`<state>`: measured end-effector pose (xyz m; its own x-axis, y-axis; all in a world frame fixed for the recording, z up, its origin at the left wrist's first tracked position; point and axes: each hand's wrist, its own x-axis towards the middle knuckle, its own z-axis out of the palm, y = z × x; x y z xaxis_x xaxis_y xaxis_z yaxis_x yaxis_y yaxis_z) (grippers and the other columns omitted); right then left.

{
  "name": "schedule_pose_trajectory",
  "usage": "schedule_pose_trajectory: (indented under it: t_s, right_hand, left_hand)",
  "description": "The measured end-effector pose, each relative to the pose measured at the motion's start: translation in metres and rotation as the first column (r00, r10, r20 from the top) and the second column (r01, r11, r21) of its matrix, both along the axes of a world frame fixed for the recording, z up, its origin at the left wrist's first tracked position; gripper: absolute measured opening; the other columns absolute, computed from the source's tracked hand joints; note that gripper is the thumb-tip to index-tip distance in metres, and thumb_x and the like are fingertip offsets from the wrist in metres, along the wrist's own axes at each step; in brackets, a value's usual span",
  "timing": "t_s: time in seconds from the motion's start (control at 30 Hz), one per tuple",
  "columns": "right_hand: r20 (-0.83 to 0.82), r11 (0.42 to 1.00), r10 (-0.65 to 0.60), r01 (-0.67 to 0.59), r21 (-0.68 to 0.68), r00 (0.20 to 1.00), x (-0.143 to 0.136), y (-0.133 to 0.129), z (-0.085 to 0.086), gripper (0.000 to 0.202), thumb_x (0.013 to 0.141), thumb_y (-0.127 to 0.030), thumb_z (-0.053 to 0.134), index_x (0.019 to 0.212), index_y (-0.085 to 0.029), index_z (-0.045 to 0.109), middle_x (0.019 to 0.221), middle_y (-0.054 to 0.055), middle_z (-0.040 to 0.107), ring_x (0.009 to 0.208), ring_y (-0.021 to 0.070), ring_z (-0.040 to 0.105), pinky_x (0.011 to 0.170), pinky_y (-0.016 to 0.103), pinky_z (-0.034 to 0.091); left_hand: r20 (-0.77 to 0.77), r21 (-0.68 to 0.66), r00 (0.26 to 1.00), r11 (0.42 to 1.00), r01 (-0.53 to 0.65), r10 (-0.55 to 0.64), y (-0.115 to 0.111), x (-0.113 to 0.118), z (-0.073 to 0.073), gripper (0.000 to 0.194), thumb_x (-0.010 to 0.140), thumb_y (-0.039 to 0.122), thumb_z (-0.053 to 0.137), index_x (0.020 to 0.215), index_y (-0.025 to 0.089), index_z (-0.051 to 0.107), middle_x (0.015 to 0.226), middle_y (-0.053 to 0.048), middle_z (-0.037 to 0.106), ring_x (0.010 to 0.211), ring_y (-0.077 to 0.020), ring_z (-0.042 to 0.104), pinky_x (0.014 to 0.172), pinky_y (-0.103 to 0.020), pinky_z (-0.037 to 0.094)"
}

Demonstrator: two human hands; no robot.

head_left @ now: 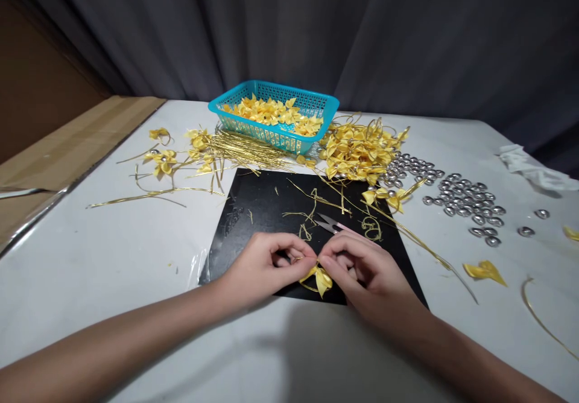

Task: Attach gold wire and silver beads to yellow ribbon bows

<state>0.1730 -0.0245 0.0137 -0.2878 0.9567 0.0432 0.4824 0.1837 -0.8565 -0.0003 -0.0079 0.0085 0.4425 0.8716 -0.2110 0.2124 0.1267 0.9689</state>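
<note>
Both hands meet over the near part of a black mat (266, 204), fingertips pinched close together. A yellow ribbon flower (322, 280) with gold cord hangs just below the fingertips. My left hand (271, 262) is closed on the gold cord at the flower's left side. My right hand (362, 264) pinches the same small piece from the right; the exact grip point is hidden by the fingers. Scissors (329, 224) with pink handles lie on the mat behind my right hand, blades pointing left. Thin gold cord scraps (371, 229) are scattered on the mat.
A blue basket (275, 133) of yellow ribbon pieces stands at the back. In front lies a bundle of gold cords (248, 149), with a pile of yellow flowers (359, 149) to its right. Silver beads (465, 196) spread farther right, near a loose ribbon piece (485, 272) and white cloth (536, 168).
</note>
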Motion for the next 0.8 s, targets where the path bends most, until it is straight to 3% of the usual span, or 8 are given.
schedule_pose_trajectory:
  t_s: [0.13,0.27,0.6,0.8]
  right_hand:
    - [0.117,0.944,0.057,-0.091,0.316,0.992,0.0047,-0.0026,-0.005,0.012,0.084,-0.012,0.049,0.074,-0.017,0.054,0.066,0.0,0.052,0.052,0.0073,0.045,0.05,0.019,0.041]
    - [0.242,0.867,0.055,-0.167,0.47,0.969,0.0075,-0.0046,-0.0093,0.012,0.085,-0.007,0.048,0.082,-0.018,0.051,0.074,0.001,0.057,0.068,0.0105,0.054,0.065,0.022,0.043]
    - [0.191,0.885,0.076,-0.154,0.439,0.979,0.0049,-0.0034,-0.0068,0.013,0.085,-0.008,0.049,0.078,-0.018,0.052,0.07,0.0,0.055,0.064,0.0102,0.051,0.062,0.022,0.042]
    - [0.093,0.956,0.068,-0.092,0.279,0.993,0.0045,-0.0007,-0.0054,0.015,0.086,-0.014,0.048,0.072,-0.017,0.053,0.064,-0.001,0.051,0.05,0.0074,0.046,0.045,0.02,0.037]
  left_hand:
    - [-0.024,-0.017,1.0,1.0,0.01,-0.01,0.0003,0.0,0.0006,0.019,0.076,0.028,0.06,0.076,0.011,0.067,0.064,0.001,0.057,0.05,-0.0049,0.039,0.046,-0.017,0.03]
    - [-0.083,-0.048,0.996,0.999,0.015,-0.019,0.0001,-0.0003,0.0013,0.024,0.075,0.033,0.06,0.076,0.01,0.068,0.06,0.0,0.054,0.049,-0.0061,0.037,0.045,-0.019,0.027]
    - [-0.075,-0.097,0.996,0.995,0.033,-0.041,0.0002,0.0015,0.0069,0.021,0.072,0.03,0.063,0.073,0.009,0.068,0.058,0.002,0.049,0.047,-0.0053,0.034,0.043,-0.018,0.023]
    - [-0.092,-0.023,0.993,0.997,0.076,-0.078,0.0014,0.0,0.0058,0.023,0.078,0.032,0.057,0.076,0.011,0.065,0.065,0.0,0.053,0.054,-0.0077,0.04,0.048,-0.019,0.03]
